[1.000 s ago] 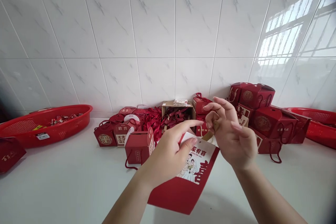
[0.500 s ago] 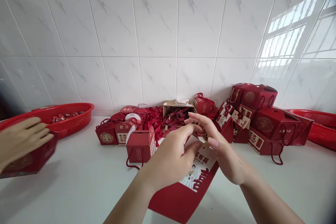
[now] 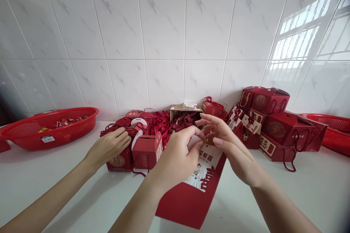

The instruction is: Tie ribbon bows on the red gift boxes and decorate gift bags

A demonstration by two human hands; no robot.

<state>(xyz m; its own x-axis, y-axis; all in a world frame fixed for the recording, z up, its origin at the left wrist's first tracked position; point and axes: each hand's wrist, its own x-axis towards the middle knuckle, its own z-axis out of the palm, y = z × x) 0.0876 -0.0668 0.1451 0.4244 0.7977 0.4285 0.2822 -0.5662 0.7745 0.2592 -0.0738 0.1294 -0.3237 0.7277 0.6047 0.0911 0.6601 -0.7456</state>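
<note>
A flat red gift bag (image 3: 186, 205), with a white panel showing a bride figure and characters, slants up towards my hands. My left hand (image 3: 180, 160) is closed at its top edge, thumb and forefinger pinching something too small to make out. My right hand (image 3: 235, 153) curves around the bag's top right corner, its thumb against a small dark red piece (image 3: 209, 139) with a gold glint. The fingers hide most of that piece. From the left, a co-worker's hand (image 3: 113, 147) rests on top of a red gift box (image 3: 120, 161).
Behind are several red boxes (image 3: 146, 153), piled red ribbons (image 3: 160, 125) and an open carton (image 3: 177, 108) with cards on its flap. More boxes (image 3: 286, 129) stack at right. Red plastic baskets stand at the left (image 3: 46, 136) and right (image 3: 335, 134), before a tiled wall.
The co-worker's hand has carried a red box from the far left to beside the other boxes. My hands stay at the bag's top, with fingers shifted slightly.
</note>
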